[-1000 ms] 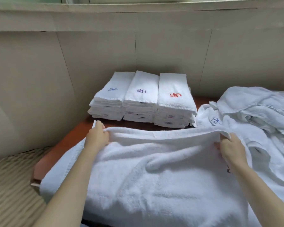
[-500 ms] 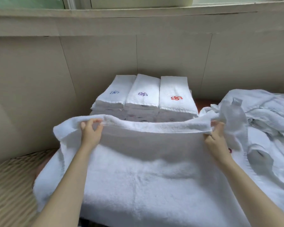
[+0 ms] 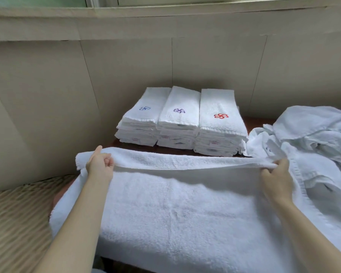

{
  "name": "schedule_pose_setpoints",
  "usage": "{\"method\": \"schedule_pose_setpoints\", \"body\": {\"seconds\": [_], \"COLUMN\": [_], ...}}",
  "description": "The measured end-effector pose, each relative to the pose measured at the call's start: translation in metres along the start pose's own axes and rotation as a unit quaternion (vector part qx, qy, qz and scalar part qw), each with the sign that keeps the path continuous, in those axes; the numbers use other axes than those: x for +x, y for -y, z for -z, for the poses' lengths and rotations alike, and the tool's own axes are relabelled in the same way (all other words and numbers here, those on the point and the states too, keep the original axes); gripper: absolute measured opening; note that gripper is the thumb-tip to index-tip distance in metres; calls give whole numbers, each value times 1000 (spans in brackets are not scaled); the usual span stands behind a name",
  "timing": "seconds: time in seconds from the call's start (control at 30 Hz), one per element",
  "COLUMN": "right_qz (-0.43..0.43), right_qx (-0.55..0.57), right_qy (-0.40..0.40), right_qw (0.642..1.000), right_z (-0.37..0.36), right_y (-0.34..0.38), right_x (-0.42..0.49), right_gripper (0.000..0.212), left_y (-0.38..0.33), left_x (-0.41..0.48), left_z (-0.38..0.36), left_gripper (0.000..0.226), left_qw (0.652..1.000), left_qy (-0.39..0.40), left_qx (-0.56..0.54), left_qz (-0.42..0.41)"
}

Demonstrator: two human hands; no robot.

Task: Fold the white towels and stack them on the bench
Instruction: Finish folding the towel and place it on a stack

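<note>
- The left hand (image 3: 99, 165) has its fingers curled round the far edge of the white towel (image 3: 177, 209), near its left corner; the right hand (image 3: 277, 171) pinches the same edge at the other end.
- Between the two hands that edge is lifted and pulled fairly straight, while the rest of the towel lies spread on the table (image 3: 252, 123) below and in front of the hands.
- Beyond the hands stand three neat stacks of folded towels (image 3: 182, 123); just past the right hand lies a heap of unfolded towels (image 3: 313, 138).
- I judge the fold is in hand: the lifted edge wants to come over toward the person.
- To do it well, keep both hands level and the edge taut, so corners meet squarely.
- A slack middle would likely wrinkle; smooth it flat before the next fold.
</note>
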State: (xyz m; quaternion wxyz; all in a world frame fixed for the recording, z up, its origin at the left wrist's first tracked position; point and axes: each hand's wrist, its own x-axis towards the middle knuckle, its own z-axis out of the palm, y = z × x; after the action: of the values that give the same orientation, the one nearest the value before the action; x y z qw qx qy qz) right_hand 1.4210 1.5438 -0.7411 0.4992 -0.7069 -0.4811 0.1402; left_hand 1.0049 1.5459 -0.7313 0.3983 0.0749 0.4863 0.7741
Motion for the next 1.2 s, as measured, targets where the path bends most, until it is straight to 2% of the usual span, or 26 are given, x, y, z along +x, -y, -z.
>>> {"method": "schedule_pose_setpoints", "body": {"seconds": [0.13,0.2,0.23,0.3,0.37,0.4,0.5,0.57,0.63,0.67,0.77,0.83,0.87,0.9,0.97,1.0,1.1,1.2], "right_qz": [17,-16,-29,-39,-35,-21,139,256,341,357,315,282,267,254,242,245,284,315], "right_qx": [49,-14,-99,-287,-403,-433,-441,-384,-347,-324,-256,-263,-276,-287,-291,-285,-249,-240], "right_qy": [-48,-2,53,181,233,240,235,246,259,264,267,254,251,250,237,218,144,103], "right_qw": [998,1000,993,940,884,869,855,852,834,835,874,887,889,889,895,901,915,912], "right_z": [4,6,7,11,12,10,-7,-26,-48,-56,-62,-59,-58,-56,-55,-54,-52,-47], "right_y": [17,17,15,18,28,35,50,55,50,47,36,27,25,23,24,25,26,30], "right_x": [-8,-9,-8,-11,-20,-27,-49,-73,-94,-100,-92,-76,-70,-65,-63,-63,-65,-71], "right_gripper": [26,23,23,25,26,25,14,20,30,29,26,27,28,27,24,22,13,21], "left_y": [-8,-10,-11,-15,-16,-16,-18,-23,-31,-36,-54,-62,-65,-67,-70,-70,-62,-53], "left_x": [0,-1,0,-1,-4,-5,-9,-10,-11,-8,3,10,11,15,15,12,7,-7], "left_z": [12,21,26,33,38,41,51,55,59,62,78,88,90,92,88,84,77,78], "left_gripper": [41,38,40,42,41,42,28,20,20,21,22,10,13,28,24,32,90,103], "left_qw": [985,973,966,934,884,862,795,760,781,799,813,860,885,909,927,921,870,803], "left_qy": [-92,-85,-75,-70,-48,-28,41,56,49,30,-32,-38,-33,-26,-5,5,34,43], "left_qx": [104,155,185,288,407,442,526,571,547,524,492,417,376,331,307,338,461,561], "left_qz": [-103,-148,-166,-197,-225,-246,-298,-306,-297,-293,-310,-291,-273,-252,-214,-194,-170,-196]}}
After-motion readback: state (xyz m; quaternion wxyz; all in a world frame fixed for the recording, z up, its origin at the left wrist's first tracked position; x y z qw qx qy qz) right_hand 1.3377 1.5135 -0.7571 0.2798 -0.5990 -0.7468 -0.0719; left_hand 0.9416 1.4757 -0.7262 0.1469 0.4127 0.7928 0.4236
